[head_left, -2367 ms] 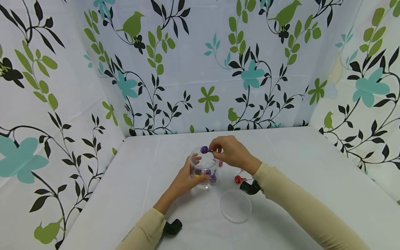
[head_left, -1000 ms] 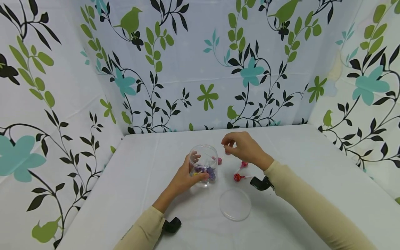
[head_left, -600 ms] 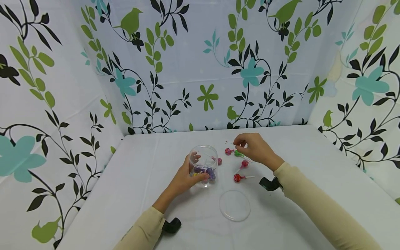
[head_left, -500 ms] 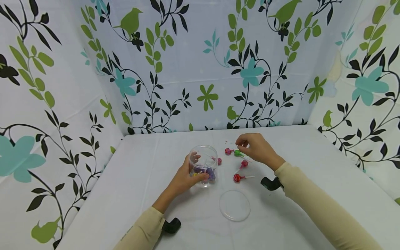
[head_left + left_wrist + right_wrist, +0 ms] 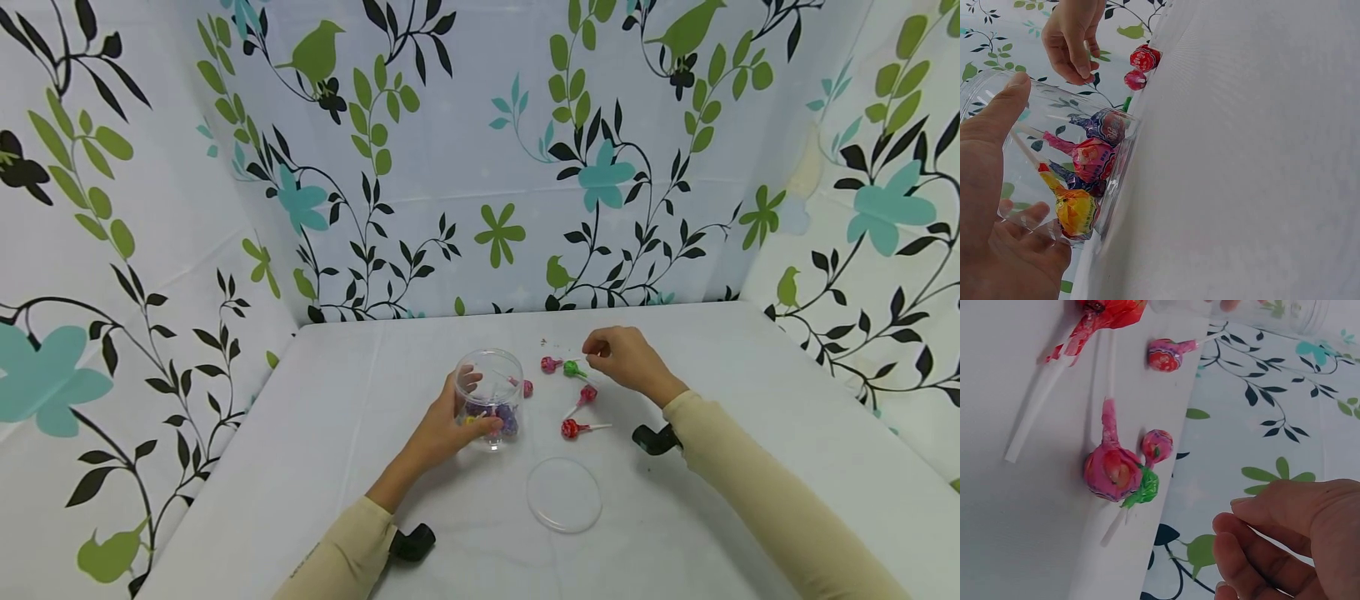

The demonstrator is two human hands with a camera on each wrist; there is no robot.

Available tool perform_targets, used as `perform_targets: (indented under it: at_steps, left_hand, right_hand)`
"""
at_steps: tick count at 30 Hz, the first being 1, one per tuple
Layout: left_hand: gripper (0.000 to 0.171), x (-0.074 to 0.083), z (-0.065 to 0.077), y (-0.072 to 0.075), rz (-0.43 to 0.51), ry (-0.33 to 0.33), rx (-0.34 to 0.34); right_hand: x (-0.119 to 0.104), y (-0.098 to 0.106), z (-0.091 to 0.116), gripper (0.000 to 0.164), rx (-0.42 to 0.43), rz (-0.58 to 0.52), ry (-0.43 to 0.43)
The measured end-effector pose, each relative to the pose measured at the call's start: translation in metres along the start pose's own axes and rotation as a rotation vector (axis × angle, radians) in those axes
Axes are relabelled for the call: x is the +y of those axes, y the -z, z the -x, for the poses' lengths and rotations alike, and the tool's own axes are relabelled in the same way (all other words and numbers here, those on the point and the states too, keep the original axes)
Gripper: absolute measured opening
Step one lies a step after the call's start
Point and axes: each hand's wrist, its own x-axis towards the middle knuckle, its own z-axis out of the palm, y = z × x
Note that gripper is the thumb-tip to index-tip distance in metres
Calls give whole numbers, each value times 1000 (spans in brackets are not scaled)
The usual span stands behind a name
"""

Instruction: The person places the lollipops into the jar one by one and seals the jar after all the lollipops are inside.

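My left hand (image 5: 442, 435) grips a clear jar (image 5: 489, 367) that stands upright on the white table, thumb across its near side. Wrapped lollipops lie at the bottom of the jar; the left wrist view shows a yellow lollipop (image 5: 1077, 214), a pink lollipop (image 5: 1094, 159) and dark purple ones. My right hand (image 5: 628, 363) hovers beyond the loose candy, its fingers loosely bent, with nothing seen between thumb and fingertips in the right wrist view. Nearest it are a green lollipop (image 5: 572, 368), partly hidden in the right wrist view, and a pink lollipop (image 5: 588, 393).
A red lollipop (image 5: 571, 428) lies closer to me, and another pink lollipop (image 5: 550, 364) is at the back. One more pink lollipop (image 5: 528, 388) sits just right of the jar. A clear round lid (image 5: 564, 495) lies flat in front. Patterned cloth (image 5: 420, 167) walls the table.
My right hand held a purple lollipop over the jar mouth, let it go, and moved right, uncovering the green and pink lollipops. The left hand keeps its grip on the jar.
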Motion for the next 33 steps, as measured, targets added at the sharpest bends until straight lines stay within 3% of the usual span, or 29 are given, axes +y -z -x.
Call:
perform_targets:
  at_steps: [11, 33]
  left_hand:
    - [105, -4, -1, 0, 14, -9, -16]
    - [103, -4, 0, -1, 13, -14, 0]
  right_hand:
    - [17, -17, -4, 11, -54, 1, -55]
    - [21, -32, -11, 10, -134, 35, -111]
